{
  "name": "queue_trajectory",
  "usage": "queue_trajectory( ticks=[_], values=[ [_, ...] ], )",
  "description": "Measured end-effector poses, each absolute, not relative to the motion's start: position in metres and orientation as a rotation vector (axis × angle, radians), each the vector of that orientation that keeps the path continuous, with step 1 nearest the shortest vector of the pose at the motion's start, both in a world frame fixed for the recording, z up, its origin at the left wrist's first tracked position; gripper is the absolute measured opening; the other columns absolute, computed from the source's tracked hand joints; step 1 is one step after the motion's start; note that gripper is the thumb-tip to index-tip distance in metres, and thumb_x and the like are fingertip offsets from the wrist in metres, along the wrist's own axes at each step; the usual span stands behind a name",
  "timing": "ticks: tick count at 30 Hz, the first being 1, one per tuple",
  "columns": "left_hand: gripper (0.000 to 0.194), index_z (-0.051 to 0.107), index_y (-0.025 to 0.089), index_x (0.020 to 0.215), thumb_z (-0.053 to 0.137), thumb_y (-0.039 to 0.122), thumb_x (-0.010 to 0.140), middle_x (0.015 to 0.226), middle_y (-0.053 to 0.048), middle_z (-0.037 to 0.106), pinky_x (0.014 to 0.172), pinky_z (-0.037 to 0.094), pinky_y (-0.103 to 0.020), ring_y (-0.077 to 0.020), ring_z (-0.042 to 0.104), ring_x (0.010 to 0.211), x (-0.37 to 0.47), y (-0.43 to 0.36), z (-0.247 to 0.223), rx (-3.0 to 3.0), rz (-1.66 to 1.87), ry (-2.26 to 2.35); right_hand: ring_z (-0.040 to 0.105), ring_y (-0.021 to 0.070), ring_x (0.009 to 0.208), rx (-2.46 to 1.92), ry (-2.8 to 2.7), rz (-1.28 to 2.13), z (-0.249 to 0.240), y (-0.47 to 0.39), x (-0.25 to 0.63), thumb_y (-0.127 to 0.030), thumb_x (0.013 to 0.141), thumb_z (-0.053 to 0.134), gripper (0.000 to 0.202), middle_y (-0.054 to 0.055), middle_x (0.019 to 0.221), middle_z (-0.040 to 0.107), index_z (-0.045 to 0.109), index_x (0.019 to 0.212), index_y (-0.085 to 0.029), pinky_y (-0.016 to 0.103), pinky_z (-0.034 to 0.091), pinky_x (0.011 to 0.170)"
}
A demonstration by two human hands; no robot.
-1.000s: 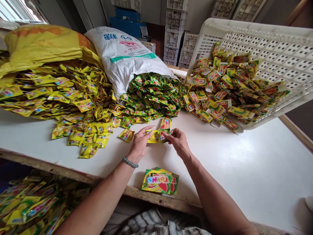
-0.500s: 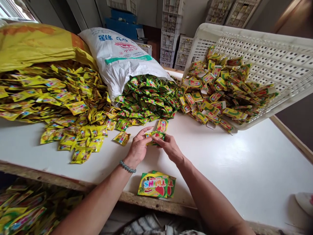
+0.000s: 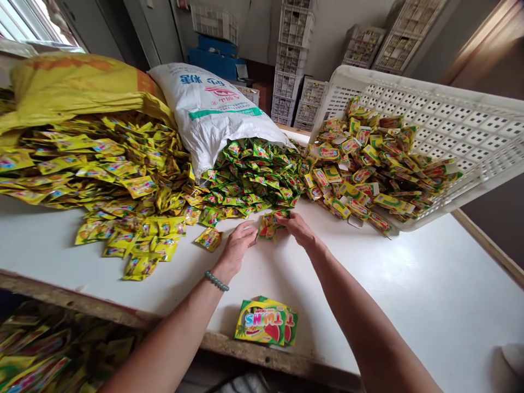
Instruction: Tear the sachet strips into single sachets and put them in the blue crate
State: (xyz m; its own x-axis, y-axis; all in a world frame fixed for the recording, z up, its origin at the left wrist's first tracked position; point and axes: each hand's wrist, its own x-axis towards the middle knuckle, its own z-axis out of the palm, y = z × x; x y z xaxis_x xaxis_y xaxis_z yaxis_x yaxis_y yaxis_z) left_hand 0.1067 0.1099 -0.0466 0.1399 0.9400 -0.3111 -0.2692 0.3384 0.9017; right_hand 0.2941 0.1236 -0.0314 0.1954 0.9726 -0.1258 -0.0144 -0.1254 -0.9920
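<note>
My right hand (image 3: 302, 229) pinches a small green candy packet (image 3: 281, 214) at the front of the green pile. Just below and left of it lies a yellow, red and green piece (image 3: 268, 226), box or packet; its outline is blurred and partly covered. My left hand (image 3: 238, 246), bracelet at the wrist, is beside that piece with its fingers loosely curled and apart, and no held thing shows in it. A lone yellow candy packet (image 3: 209, 239) lies to its left. Nearer the table's front edge, two flat TWINS boxes (image 3: 260, 322) overlap.
Yellow packets (image 3: 106, 164) spill from a yellow sack (image 3: 82, 82) on the left. Green packets (image 3: 254, 174) spill from a white sack (image 3: 221, 103). At right, a tilted white crate (image 3: 462, 109) pours out small filled boxes (image 3: 360, 158). Stacked crates (image 3: 292, 60) stand behind.
My hands were together around a small box and packet; now they are apart. My right hand has moved up and right to the green pile's edge. The camera view has shifted slightly.
</note>
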Motion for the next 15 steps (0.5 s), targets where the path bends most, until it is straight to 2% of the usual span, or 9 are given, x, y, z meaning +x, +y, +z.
queue_trajectory(
  ticks=[5, 8, 12, 15],
  values=[
    [0.059, 0.058, 0.018, 0.116, 0.080, 0.022, 0.061, 0.081, -0.004, 0.071, 0.075, 0.051, -0.032, -0.0178, 0.067, 0.073, 0.106, 0.105, -0.042, 0.776, 0.935, 1.013, 0.065, 0.0176, 0.074, -1.232, -0.833, 1.276, -0.031, 0.096, 0.267, -0.047, 0.061, 0.082, 0.040, 0.003, 0.080, 0.072, 0.067, 0.083, -0.017, 0.032, 0.053, 0.074],
    [0.067, 0.057, 0.020, 0.118, 0.082, 0.018, 0.056, 0.077, -0.001, 0.070, 0.072, 0.050, -0.031, -0.0175, 0.067, 0.072, 0.104, 0.103, -0.035, 0.804, 0.882, 1.020, 0.066, 0.0189, 0.078, -1.111, -0.754, 1.259, -0.024, 0.079, 0.260, -0.047, 0.064, 0.081, 0.038, 0.003, 0.083, 0.072, 0.066, 0.083, -0.018, 0.033, 0.054, 0.079],
    [0.064, 0.061, 0.019, 0.105, 0.089, 0.022, 0.048, 0.070, 0.003, 0.066, 0.070, 0.049, -0.029, -0.0167, 0.065, 0.070, 0.104, 0.100, -0.032, 0.896, 0.810, 0.989, 0.068, 0.0210, 0.082, -1.040, -0.680, 1.326, -0.015, 0.070, 0.258, -0.048, 0.063, 0.082, 0.039, 0.005, 0.086, 0.073, 0.067, 0.084, -0.018, 0.034, 0.055, 0.081],
    [0.060, 0.059, 0.019, 0.091, 0.092, 0.024, 0.042, 0.077, 0.002, 0.066, 0.071, 0.050, -0.029, -0.0167, 0.064, 0.074, 0.105, 0.099, -0.033, 0.947, 0.833, 1.011, 0.069, 0.0212, 0.084, -1.038, -0.718, 1.340, -0.013, 0.069, 0.260, -0.048, 0.066, 0.081, 0.039, 0.004, 0.088, 0.073, 0.067, 0.088, -0.019, 0.035, 0.055, 0.082]
  ],
)
